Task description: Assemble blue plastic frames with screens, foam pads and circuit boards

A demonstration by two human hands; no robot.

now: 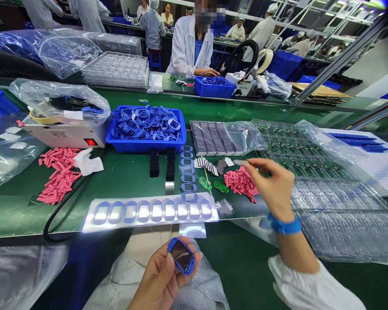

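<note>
In my left hand (168,271) is a small blue plastic housing (189,268) with a dark display (181,255) set in it, held low above my lap. My right hand (274,183), with a blue wristband, is raised over the right of the bench, thumb and forefinger pinched around a small pale piece (239,162), too blurred to name. Close to those fingertips lie a heap of pink strips (241,181), black-and-white strips (210,165) and green circuit boards (220,187). Between my hands, oval clear-windowed lens covers (144,211) line a white sheet.
A blue bin (145,146) of blue housings stands mid-bench, beside a power box (67,133) with a red switch. Clear trays of circuit boards (297,159) cover the right. A black cable (56,211) loops at left. Across the bench a co-worker (190,47) reaches into another bin.
</note>
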